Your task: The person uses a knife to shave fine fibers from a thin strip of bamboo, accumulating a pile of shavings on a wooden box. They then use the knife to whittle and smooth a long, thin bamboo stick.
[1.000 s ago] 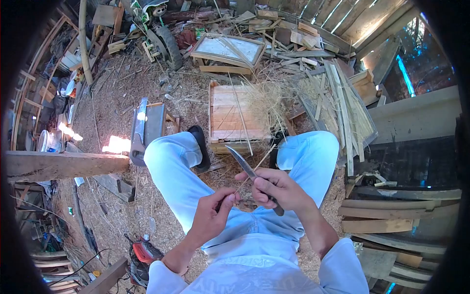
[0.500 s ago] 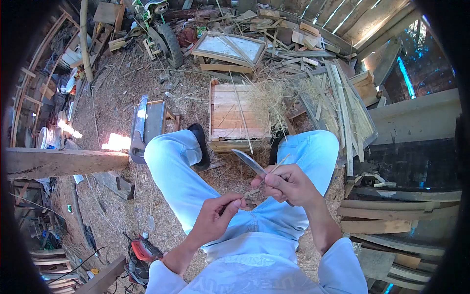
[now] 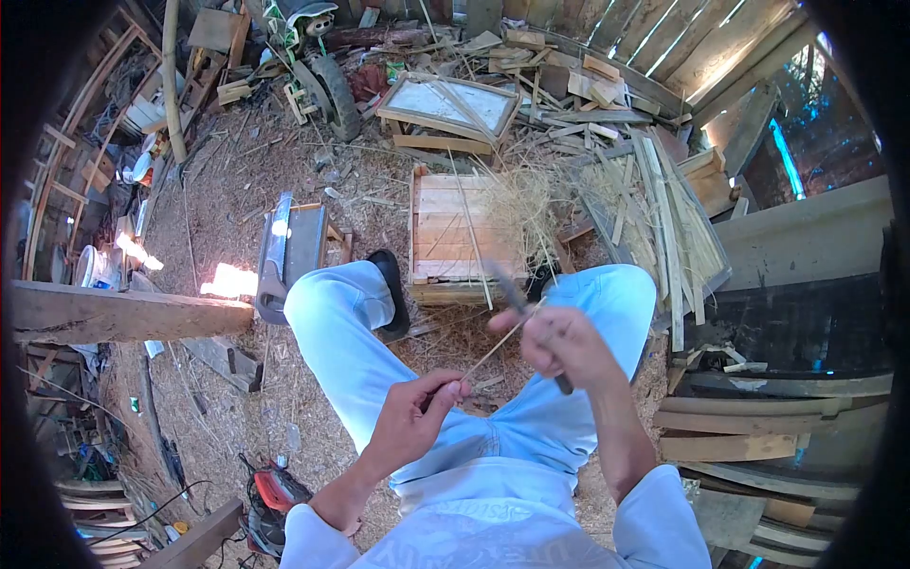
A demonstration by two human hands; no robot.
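Observation:
My left hand (image 3: pixel 417 410) pinches the near end of a thin wooden stick (image 3: pixel 495 352) above my lap. The stick slants up and to the right toward my right hand (image 3: pixel 561 343), which is closed around a knife (image 3: pixel 505 284). Motion blurs the blade, which points up and to the left; the dark handle end shows below my fist. Blade and stick meet or cross near the right fingers, but the exact contact is smeared. Beyond my hands, a wooden box of pale slats (image 3: pixel 445 223) sits between my feet with a long thin stick lying over it.
Dry straw and shavings (image 3: pixel 531 204) heap over the box's right side. A handsaw (image 3: pixel 275 248) rests on a small stand at left. Long wood strips (image 3: pixel 664 218) lie at right. A wooden beam (image 3: pixel 133 313) juts in from the left; a red power tool (image 3: pixel 275 490) lies below it.
My right hand with the knife has moved up and right, away from my left hand. More of the stick now shows between the hands. My left hand has barely moved.

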